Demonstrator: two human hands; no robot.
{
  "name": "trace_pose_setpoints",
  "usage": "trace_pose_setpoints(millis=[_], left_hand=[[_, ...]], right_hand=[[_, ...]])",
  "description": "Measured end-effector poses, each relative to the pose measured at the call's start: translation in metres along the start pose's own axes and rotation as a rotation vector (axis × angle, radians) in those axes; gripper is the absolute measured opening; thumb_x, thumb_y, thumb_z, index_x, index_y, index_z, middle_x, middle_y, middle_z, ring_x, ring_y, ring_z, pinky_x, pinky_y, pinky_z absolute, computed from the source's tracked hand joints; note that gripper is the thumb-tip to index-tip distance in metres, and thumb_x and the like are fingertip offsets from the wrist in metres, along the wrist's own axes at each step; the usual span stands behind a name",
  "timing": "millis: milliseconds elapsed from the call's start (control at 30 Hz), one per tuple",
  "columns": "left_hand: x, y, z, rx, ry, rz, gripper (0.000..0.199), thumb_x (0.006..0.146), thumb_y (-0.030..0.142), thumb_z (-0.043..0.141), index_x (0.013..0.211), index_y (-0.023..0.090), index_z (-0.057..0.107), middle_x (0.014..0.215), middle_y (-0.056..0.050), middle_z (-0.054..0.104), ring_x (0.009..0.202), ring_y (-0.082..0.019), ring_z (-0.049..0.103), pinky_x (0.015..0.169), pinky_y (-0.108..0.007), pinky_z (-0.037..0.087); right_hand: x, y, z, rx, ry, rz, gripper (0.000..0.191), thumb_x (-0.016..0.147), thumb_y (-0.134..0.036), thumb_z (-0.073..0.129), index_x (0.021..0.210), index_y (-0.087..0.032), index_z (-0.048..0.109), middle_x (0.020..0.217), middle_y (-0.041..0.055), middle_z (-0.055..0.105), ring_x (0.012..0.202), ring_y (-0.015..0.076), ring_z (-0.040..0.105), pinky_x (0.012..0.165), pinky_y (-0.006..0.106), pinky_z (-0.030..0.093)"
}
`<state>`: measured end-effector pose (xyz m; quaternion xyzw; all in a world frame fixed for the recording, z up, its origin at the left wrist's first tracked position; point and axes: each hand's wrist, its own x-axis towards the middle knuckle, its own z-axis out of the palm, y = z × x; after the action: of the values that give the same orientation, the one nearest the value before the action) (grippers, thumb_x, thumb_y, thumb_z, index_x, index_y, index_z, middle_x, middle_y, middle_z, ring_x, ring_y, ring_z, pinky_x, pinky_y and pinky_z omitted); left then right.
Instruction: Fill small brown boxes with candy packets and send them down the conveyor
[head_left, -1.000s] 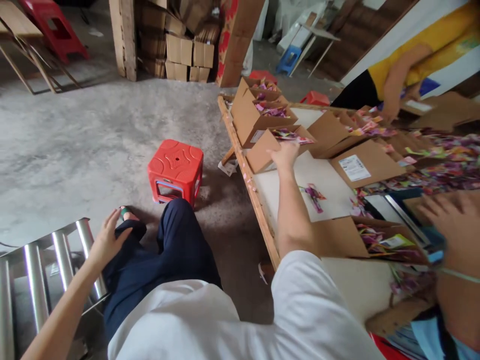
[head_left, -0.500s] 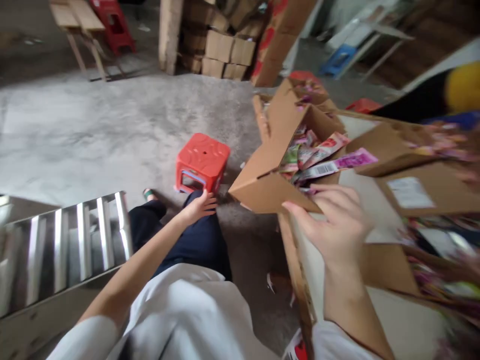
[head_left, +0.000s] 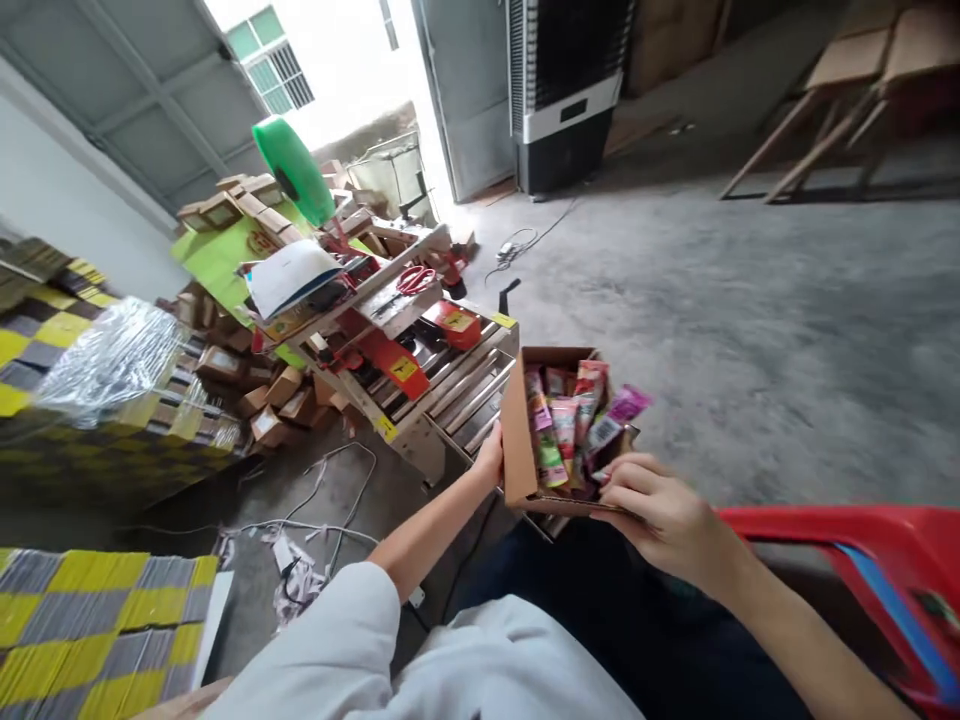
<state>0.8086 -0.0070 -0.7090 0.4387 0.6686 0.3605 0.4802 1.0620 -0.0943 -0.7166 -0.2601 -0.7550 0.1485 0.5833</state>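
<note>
An open cardboard box (head_left: 517, 430) is held between my hands in front of my lap, near the end of a roller conveyor (head_left: 472, 405). Colourful snack packets (head_left: 562, 425) fill it, and a purple one (head_left: 621, 412) sticks out over the right rim. My left hand (head_left: 491, 458) presses against the box's left side, its fingertips partly hidden behind the cardboard. At the near right corner, my right hand (head_left: 656, 510) grips the rim, thumb outside and fingers curled over the inside.
The conveyor leads into a taping machine (head_left: 382, 350) with red scissors (head_left: 415, 280) on top. Cables (head_left: 337, 520) lie on the floor at left. Yellow-grey cardboard stacks (head_left: 105, 630) stand left, a red stool (head_left: 847, 525) right, and an air cooler (head_left: 574, 100) behind.
My view has swung left, from the packing table to the conveyor. The box has left the table with my right hand still on it. My left hand, free before, now holds its side.
</note>
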Motion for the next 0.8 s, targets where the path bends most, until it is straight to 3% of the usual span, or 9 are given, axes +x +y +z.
trace_pose_setpoints(millis=[100,167,267,367,433,500,567,633,800], left_hand=[[0.012,0.031,-0.028,0.047,0.281,0.189,0.055,0.092,0.061,0.048,0.120,0.016,0.062,0.132,-0.016,0.063,0.130,-0.029,0.052,0.111,-0.042,0.039],[0.023,0.062,-0.035,0.071,0.296,0.398,0.054,0.092,0.057,0.052,0.130,0.019,0.057,0.146,-0.012,0.053,0.141,-0.025,0.040,0.119,-0.038,0.029],[0.037,0.107,-0.035,0.231,0.001,0.640,0.060,0.081,0.057,0.069,0.127,0.019,0.063,0.130,-0.012,0.064,0.125,-0.026,0.055,0.112,-0.040,0.038],[0.044,0.126,-0.032,0.386,-0.278,0.612,0.049,0.076,0.050,0.076,0.113,0.017,0.073,0.111,-0.011,0.071,0.104,-0.024,0.064,0.098,-0.038,0.048],[0.042,0.125,-0.031,0.419,-0.271,0.638,0.039,0.080,0.044,0.074,0.107,0.017,0.076,0.109,-0.011,0.071,0.102,-0.023,0.064,0.096,-0.037,0.048],[0.037,0.119,-0.033,0.418,-0.208,0.708,0.034,0.082,0.042,0.073,0.106,0.018,0.077,0.106,-0.011,0.069,0.100,-0.022,0.063,0.094,-0.036,0.048],[0.031,0.116,-0.036,0.425,-0.154,0.765,0.034,0.084,0.045,0.073,0.105,0.019,0.078,0.101,-0.010,0.067,0.097,-0.020,0.062,0.091,-0.034,0.049],[0.028,0.117,-0.038,0.462,-0.143,0.791,0.040,0.081,0.051,0.074,0.105,0.019,0.078,0.096,-0.009,0.065,0.091,-0.019,0.061,0.086,-0.032,0.049],[0.029,0.134,-0.039,0.723,-0.346,0.751,0.057,0.076,0.073,0.066,0.088,0.019,0.081,0.074,-0.006,0.062,0.073,-0.016,0.056,0.071,-0.029,0.044]], right_hand=[[0.027,0.030,0.024,0.072,-0.171,-0.068,0.025,0.093,-0.014,0.056,0.069,-0.020,0.055,0.078,0.0026,0.059,0.089,0.0188,0.060,0.077,0.032,0.054],[0.035,0.040,0.031,0.096,-0.268,-0.098,0.025,0.092,-0.009,0.052,0.069,-0.020,0.053,0.079,0.0026,0.059,0.089,0.0180,0.061,0.075,0.030,0.055],[0.036,0.041,0.031,0.049,-0.305,-0.127,0.021,0.090,-0.007,0.051,0.075,-0.021,0.053,0.083,0.0023,0.061,0.093,0.0193,0.062,0.082,0.035,0.057],[0.029,0.025,0.028,-0.064,-0.146,-0.093,0.006,0.088,-0.020,0.061,0.087,-0.023,0.056,0.097,0.0060,0.065,0.106,0.0282,0.063,0.102,0.055,0.050],[0.028,0.008,0.035,-0.103,0.011,0.013,0.018,0.088,-0.031,0.065,0.102,-0.024,0.057,0.116,0.0129,0.063,0.120,0.0341,0.058,0.108,0.060,0.044],[0.034,-0.004,0.053,-0.127,0.071,0.147,0.036,0.092,-0.036,0.060,0.124,-0.021,0.054,0.138,0.0189,0.054,0.132,0.0355,0.051,0.108,0.056,0.046],[0.047,-0.005,0.080,-0.190,0.007,0.247,0.047,0.096,-0.033,0.049,0.141,-0.020,0.047,0.148,0.0193,0.049,0.136,0.0354,0.049,0.104,0.053,0.050],[0.061,0.006,0.109,-0.265,-0.098,0.296,0.048,0.097,-0.028,0.043,0.144,-0.017,0.049,0.148,0.0190,0.052,0.137,0.0362,0.049,0.105,0.054,0.048],[0.071,0.042,0.152,-0.300,-0.188,0.293,0.056,0.091,-0.019,0.043,0.146,-0.015,0.052,0.149,0.0165,0.052,0.141,0.0343,0.044,0.114,0.055,0.040]])
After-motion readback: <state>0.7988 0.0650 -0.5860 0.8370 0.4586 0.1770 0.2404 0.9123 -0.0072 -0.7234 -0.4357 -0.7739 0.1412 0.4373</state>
